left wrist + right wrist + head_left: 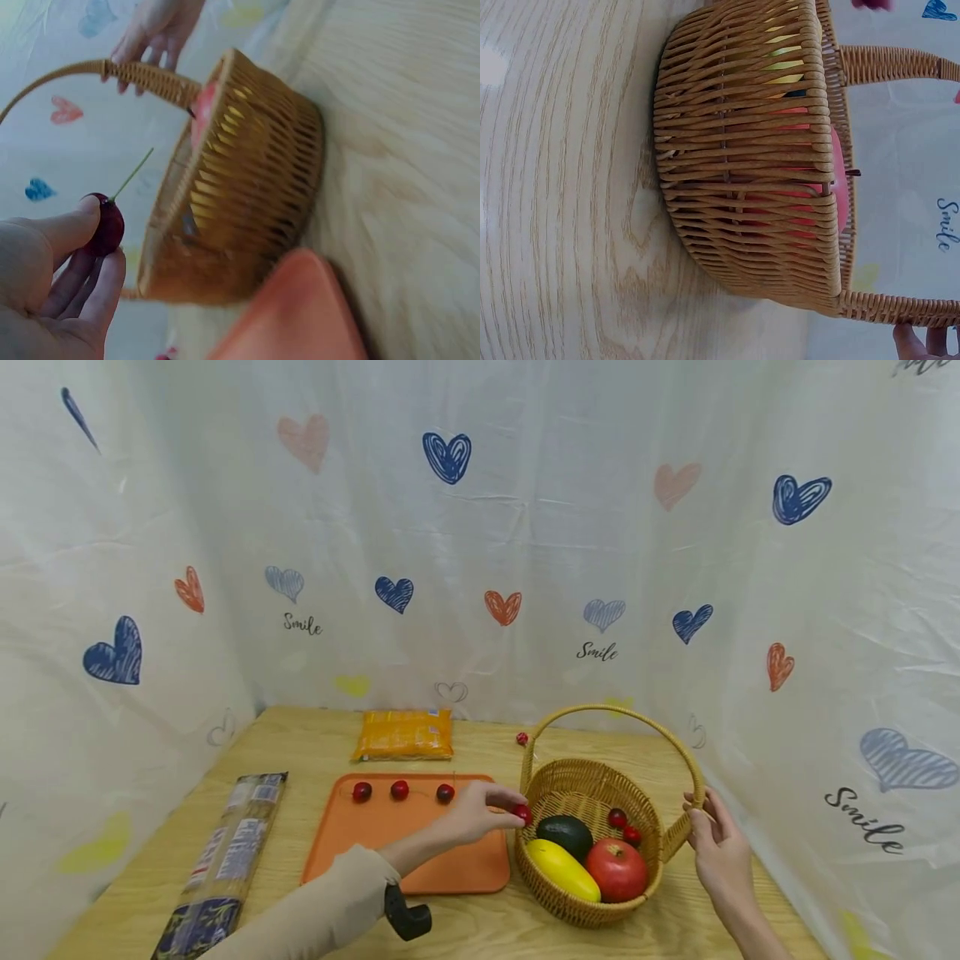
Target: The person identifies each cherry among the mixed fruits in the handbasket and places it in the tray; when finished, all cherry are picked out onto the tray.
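Note:
In the head view my left hand (480, 814) is at the left rim of the wicker basket (545, 906). Thumb and fingers pinch a dark red cherry (107, 227), its green stem sticking out in the left wrist view. On the basket's right side my right hand (720, 852) grips the lower part of the arched handle (686, 760). Inside the basket lie a yellow oval fruit (562, 870), a dark green avocado (564, 837), a red pomegranate-like fruit (617, 868) and two cherries (617, 817). Three cherries (400, 790) sit in a row on the orange tray (405, 852).
An orange packet (405, 735) lies behind the tray. To the left is a long clear-and-blue package (225, 860). A small red round object (522, 738) sits behind the basket's left side. A heart-printed curtain (480, 527) encloses the wooden table (300, 743).

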The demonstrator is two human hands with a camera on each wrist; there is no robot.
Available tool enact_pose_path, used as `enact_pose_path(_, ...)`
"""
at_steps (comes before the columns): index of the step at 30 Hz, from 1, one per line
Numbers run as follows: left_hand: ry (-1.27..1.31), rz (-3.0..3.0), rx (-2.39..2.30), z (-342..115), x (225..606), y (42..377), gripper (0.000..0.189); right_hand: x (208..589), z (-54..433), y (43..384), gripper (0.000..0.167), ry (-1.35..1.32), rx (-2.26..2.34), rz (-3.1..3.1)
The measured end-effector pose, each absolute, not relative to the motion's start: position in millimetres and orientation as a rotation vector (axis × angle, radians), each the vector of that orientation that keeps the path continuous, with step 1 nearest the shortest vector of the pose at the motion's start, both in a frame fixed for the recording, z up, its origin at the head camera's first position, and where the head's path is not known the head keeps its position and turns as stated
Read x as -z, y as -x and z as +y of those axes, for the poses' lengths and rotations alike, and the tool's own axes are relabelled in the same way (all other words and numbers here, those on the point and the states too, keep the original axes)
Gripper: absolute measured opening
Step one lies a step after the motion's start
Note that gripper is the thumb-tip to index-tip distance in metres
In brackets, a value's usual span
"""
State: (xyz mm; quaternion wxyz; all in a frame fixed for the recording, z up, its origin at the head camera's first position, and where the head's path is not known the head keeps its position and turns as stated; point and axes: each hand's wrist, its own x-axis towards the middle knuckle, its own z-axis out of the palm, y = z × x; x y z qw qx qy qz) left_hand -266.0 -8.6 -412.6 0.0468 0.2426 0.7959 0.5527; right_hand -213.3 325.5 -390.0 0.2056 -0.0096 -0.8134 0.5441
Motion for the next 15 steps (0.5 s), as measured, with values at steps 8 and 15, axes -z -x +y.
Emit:
enact_pose_path(8,-0.629,2.440,-1.709,-76.1,443.0,250.4,0.031,390.9,326.2,213.2,0.048,0.010,-1.516,-2.255)
enact_pose_path(15,-0.605,2.578,-1.572,-92.7,458.7,256.0,0.033,390.3,326.5,213.3,0.050,0.020,-1.524,-2.257)
